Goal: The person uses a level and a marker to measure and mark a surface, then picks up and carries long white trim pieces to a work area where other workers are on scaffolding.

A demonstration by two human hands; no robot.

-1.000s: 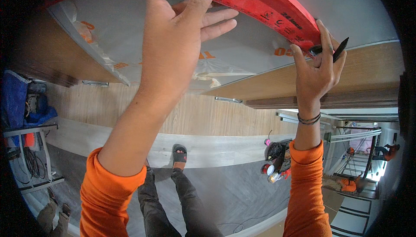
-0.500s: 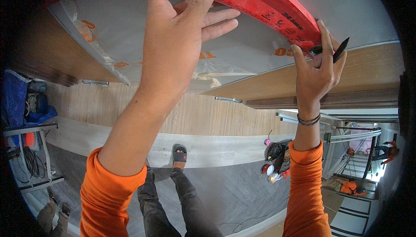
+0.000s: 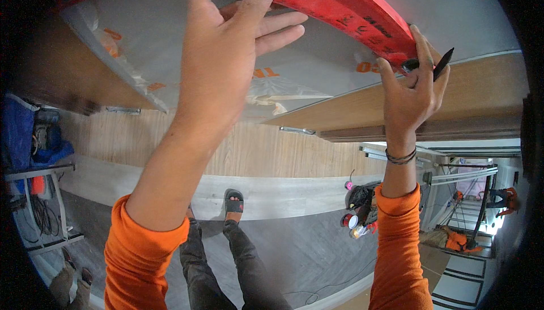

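Note:
A long red spirit level (image 3: 334, 9) spans the top of the view against a grey panel (image 3: 317, 55), looking bent by the lens. My left hand (image 3: 218, 55) holds its lower edge near the middle, one fingertip on its printed face; two fingers stretch to the right below it. At the level's right end, my right hand (image 3: 413, 92) grips it with thumb and fingers. A slim black pointed pen or pencil (image 3: 443, 63) sticks out between the right hand's fingers; its kind is unclear.
A wooden edge (image 3: 442, 94) runs below the panel. Tools and cables (image 3: 362, 208) lie on the floor at right. A metal-framed stand (image 3: 59, 202) and blue sheeting (image 3: 20, 128) are at left, near another person's feet (image 3: 85, 276). People in orange (image 3: 459, 242) are far right.
Both hands and the level have shifted very slightly left in the view. The grip of each hand looks the same.

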